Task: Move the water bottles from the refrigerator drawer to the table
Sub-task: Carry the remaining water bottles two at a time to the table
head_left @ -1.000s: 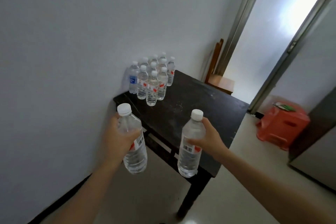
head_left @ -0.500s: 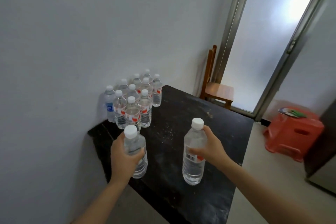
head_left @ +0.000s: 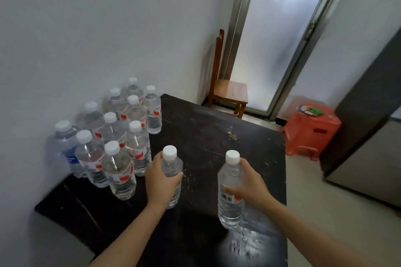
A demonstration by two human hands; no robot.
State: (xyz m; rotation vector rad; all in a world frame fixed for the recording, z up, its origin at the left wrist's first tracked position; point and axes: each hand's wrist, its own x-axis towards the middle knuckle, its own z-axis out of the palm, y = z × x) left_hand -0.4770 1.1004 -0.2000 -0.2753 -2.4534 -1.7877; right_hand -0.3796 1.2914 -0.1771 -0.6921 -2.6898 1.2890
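Note:
My left hand grips a clear water bottle with a white cap, held upright over the dark table, just right of the standing bottles. My right hand grips a second clear bottle with a barcode label, upright above the table's near right part. Several water bottles with white caps and red labels stand in a cluster against the white wall at the table's left; one at the far left has a blue label. Whether either held bottle touches the table I cannot tell.
A wooden chair stands behind the table by a frosted glass door. A red plastic stool sits on the floor to the right. The grey refrigerator is at the far right edge.
I have come closer to the table. Both hands have carried their bottles forward over the tabletop, the left one up beside the cluster of standing bottles.

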